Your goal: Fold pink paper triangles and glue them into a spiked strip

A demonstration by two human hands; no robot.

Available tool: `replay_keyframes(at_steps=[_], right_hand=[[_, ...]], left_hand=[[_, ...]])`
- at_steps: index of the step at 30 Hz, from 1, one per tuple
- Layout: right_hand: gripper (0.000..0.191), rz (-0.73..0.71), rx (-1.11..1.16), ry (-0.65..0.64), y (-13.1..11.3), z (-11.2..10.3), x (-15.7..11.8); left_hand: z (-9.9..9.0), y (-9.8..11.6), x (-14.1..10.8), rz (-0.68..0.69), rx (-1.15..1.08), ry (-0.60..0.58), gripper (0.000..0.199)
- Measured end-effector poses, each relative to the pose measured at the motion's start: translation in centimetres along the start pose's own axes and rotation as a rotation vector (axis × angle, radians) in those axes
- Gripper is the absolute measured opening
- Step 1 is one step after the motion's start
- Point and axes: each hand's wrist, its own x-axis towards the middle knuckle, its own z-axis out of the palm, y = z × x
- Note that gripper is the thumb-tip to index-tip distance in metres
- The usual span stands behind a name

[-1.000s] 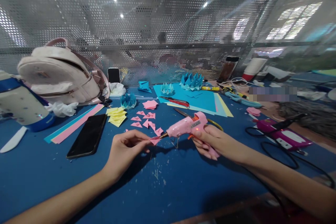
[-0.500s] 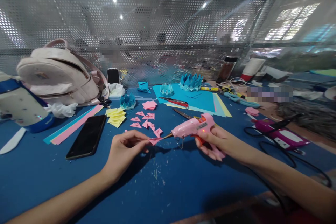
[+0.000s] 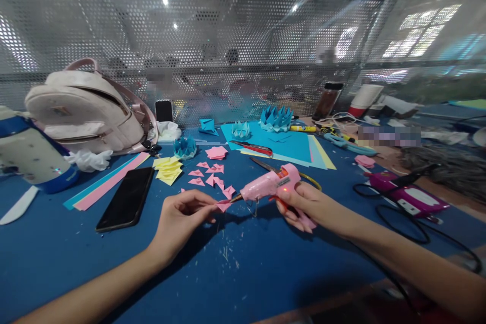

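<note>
Between the thumb and fingertips of my left hand (image 3: 187, 212) is a small folded pink paper piece (image 3: 224, 206). My right hand (image 3: 298, 207) is wrapped round a pink hot glue gun (image 3: 268, 185), with fingers at its orange trigger and a small light glowing on its side. The gun's nozzle points left and its tip is at the pink piece; whether it touches is too small to tell. Several more folded pink pieces (image 3: 215, 181) lie just beyond on the blue table (image 3: 212, 273), beside yellow paper squares (image 3: 167, 169) and pink paper squares (image 3: 216, 152).
A phone (image 3: 125, 198), paper strips (image 3: 110, 182), a bottle (image 3: 34, 157) and a backpack (image 3: 83, 111) occupy the left. Blue folded paper crowns (image 3: 276, 119), a red cutter (image 3: 252, 148) and scissors (image 3: 264, 164) lie farther back. A purple power strip (image 3: 406, 195) with black cables is at right.
My right hand has moved the glue gun left, bringing its nozzle tip to the pink piece. My left hand has stayed nearly still with the piece pinched.
</note>
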Motion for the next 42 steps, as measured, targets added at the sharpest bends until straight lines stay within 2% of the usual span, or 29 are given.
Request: replay_keyframes(at_steps=[16, 26, 36, 39, 42], right_hand=[[0.064, -0.003, 0.023, -0.010, 0.1, 0.2, 0.2], [0.062, -0.027, -0.085, 0.020, -0.2, -0.1, -0.2], [0.051, -0.031, -0.352, 0.197, -0.5, -0.9, -1.1], [0.052, -0.060, -0.359, 0.225, -0.1, -2.0, -0.5], [0.052, -0.087, -0.459, 0.315, 0.5, -3.9, 0.3]], left_hand=[[0.1, 0.3, 0.0, 0.018, 0.004, -0.009, 0.004], [0.2, 0.6, -0.1, 0.006, 0.012, 0.006, 0.005], [0.0, 0.4, -0.2, 0.014, 0.046, 0.000, 0.006], [0.1, 0.3, -0.2, 0.017, 0.043, -0.006, 0.006], [0.1, 0.4, -0.1, 0.017, 0.045, -0.010, 0.006]])
